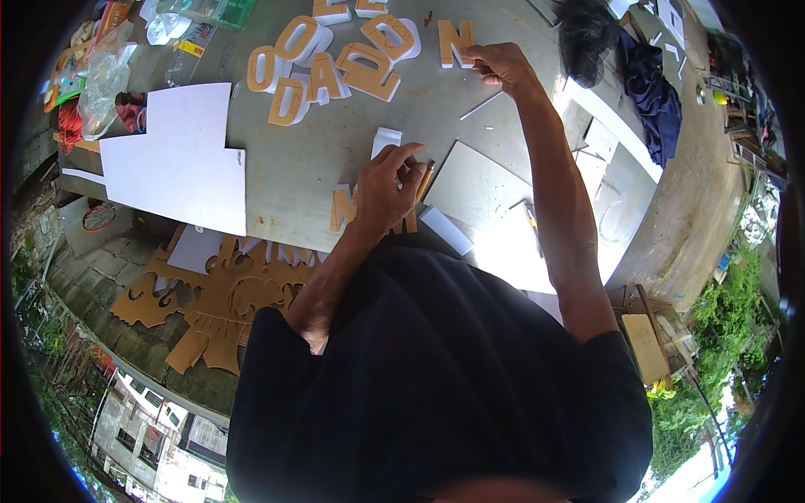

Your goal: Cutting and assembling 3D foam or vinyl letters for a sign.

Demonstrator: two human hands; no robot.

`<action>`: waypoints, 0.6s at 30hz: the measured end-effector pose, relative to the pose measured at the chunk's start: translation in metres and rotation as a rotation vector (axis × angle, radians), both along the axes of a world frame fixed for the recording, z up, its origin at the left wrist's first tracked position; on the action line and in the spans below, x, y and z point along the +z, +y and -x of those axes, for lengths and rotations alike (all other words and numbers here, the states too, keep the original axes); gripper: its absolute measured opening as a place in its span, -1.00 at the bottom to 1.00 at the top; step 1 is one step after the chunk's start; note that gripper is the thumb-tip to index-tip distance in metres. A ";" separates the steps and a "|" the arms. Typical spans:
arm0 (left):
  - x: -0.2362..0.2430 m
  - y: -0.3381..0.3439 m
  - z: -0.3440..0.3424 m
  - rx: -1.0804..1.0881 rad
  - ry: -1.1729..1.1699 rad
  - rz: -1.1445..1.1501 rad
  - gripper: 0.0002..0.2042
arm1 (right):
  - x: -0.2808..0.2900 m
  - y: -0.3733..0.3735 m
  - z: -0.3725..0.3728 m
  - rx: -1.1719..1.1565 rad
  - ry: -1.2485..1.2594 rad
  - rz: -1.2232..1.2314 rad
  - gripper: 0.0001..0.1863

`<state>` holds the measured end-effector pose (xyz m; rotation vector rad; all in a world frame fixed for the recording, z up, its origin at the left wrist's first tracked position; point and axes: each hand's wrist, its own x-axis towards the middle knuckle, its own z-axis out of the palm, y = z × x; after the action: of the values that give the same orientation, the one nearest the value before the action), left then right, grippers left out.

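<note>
At the far middle of the table my right hand (501, 65) pinches the right edge of a brown-faced cut-out letter (455, 44). My left hand (387, 186) is nearer my body, its fingers curled downward; what is under them is hidden. A folded white strip (386, 139) sticks out beyond the left knuckles. Just right of that hand is a slim yellow-brown pencil-like tool (426, 179), and I cannot tell whether the fingers touch it. Another brown letter (341, 210) lies partly hidden under the left wrist.
Several brown-faced letters with white sides (323, 77) cluster at the far left-centre. A large white sheet (197, 172) lies at left, a pale board (478, 189) at right. Cut brown cardboard (226, 293) is below the table's near-left edge. Dark cloth (650, 101) hangs at far right.
</note>
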<state>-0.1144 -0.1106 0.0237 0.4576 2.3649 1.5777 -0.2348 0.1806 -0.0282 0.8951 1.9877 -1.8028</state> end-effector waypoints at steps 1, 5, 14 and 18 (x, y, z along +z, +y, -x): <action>-0.001 0.000 0.000 -0.002 -0.003 0.000 -0.75 | 0.001 -0.003 0.002 -0.013 -0.003 -0.020 -0.68; -0.007 -0.002 0.001 0.017 -0.007 0.013 -0.74 | 0.007 -0.006 0.003 -0.004 -0.020 -0.103 -0.67; -0.014 -0.004 -0.008 -0.025 -0.047 0.033 -0.72 | 0.022 -0.003 0.010 0.089 -0.109 -0.287 -0.61; -0.011 -0.004 -0.011 -0.057 -0.088 0.036 -0.71 | 0.018 0.003 0.004 0.108 -0.146 -0.242 -0.62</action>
<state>-0.1033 -0.1146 0.0123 0.4352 2.2898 1.4968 -0.2392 0.1839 -0.0098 0.9394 2.1445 -1.4185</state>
